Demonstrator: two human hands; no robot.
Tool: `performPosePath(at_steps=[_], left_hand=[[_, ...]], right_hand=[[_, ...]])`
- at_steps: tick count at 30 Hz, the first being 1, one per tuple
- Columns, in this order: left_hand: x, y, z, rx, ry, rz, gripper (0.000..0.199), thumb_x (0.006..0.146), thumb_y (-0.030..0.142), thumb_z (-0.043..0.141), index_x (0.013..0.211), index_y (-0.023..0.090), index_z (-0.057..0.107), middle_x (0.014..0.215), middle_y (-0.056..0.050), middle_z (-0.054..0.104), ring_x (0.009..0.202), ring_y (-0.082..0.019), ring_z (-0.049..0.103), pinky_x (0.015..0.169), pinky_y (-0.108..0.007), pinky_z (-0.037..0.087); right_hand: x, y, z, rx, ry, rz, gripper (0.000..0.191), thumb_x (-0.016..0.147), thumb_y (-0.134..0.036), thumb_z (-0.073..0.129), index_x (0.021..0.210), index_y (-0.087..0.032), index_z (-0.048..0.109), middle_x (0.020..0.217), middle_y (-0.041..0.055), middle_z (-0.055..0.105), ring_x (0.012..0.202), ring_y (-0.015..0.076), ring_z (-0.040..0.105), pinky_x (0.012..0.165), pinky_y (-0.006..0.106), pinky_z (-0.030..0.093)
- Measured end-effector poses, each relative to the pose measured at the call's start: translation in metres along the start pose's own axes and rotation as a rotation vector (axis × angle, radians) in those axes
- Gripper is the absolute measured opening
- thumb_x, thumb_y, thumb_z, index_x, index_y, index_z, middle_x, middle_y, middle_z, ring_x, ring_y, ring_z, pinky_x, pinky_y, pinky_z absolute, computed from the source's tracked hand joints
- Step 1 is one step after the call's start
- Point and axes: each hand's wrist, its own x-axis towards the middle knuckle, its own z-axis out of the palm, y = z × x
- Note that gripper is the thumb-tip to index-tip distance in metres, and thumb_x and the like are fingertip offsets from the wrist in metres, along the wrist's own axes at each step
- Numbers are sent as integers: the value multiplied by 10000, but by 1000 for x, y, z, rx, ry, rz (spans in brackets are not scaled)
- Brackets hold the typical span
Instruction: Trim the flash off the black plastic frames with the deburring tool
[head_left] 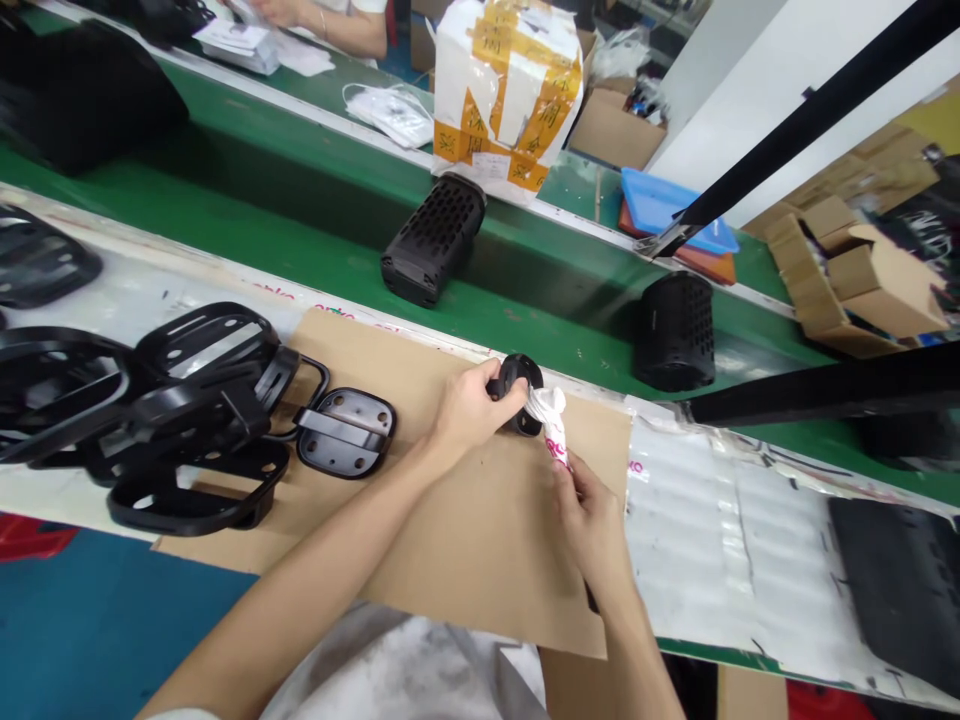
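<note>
My left hand (pixel 480 402) is closed around a small round black part (pixel 520 372), its thumb lying across the part's face. My right hand (pixel 589 505) grips a stick-like thing wrapped in white (pixel 553 432) with pink lettering. Its bunched white end, like cloth, meets the right side of the black part. Both hands are over a sheet of brown cardboard (pixel 480 520). To the left of my left hand lies a black metal bracket (pixel 347 432) with a square plate and holes, at the edge of a pile of similar black brackets (pixel 202 410).
A green conveyor belt (pixel 315 230) runs beyond the bench, carrying black perforated housings (pixel 435 235) (pixel 675 330). A taped white box (pixel 506 95) and a blue tray (pixel 679 210) stand behind it. Black bars (pixel 795 110) cross at right. Another person's arm (pixel 337 25) shows at the far side.
</note>
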Motion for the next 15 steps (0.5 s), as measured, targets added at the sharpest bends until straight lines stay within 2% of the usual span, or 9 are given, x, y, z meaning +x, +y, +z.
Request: performPosePath(at_steps=[3,6,9,15], left_hand=[[0,-1,-1,-91,-13,18,369,860,419,606,658,213,377,612,45,367,598,-121,359,604,-286,276],[1,-6,-2,-347,-78,41,381,895,451,593,681,208,392,659,35,368,630,-123,357,610,-280,288],[1,-11,-2,-614,-193,50,420,899,515,614,701,204,413,662,37,361,611,-118,329,583,-278,270],[-2,-18,1,-853,-368,68,399,890,491,652,705,184,477,659,25,395,579,-111,318,557,-294,245]], right_hand=[[0,0,-4,192,33,52,521,976,-624,620,1236,-181,709,635,-43,403,533,121,357,468,238,292],[-2,-11,-8,440,165,42,492,930,-627,694,1160,-193,672,609,-75,377,465,87,326,409,201,257],[-2,-20,-9,586,258,-5,437,888,-582,774,1070,-212,630,549,-116,333,392,64,290,358,170,245],[0,-24,-6,688,237,-56,352,887,-476,814,980,-228,582,520,-129,359,353,47,290,332,146,253]])
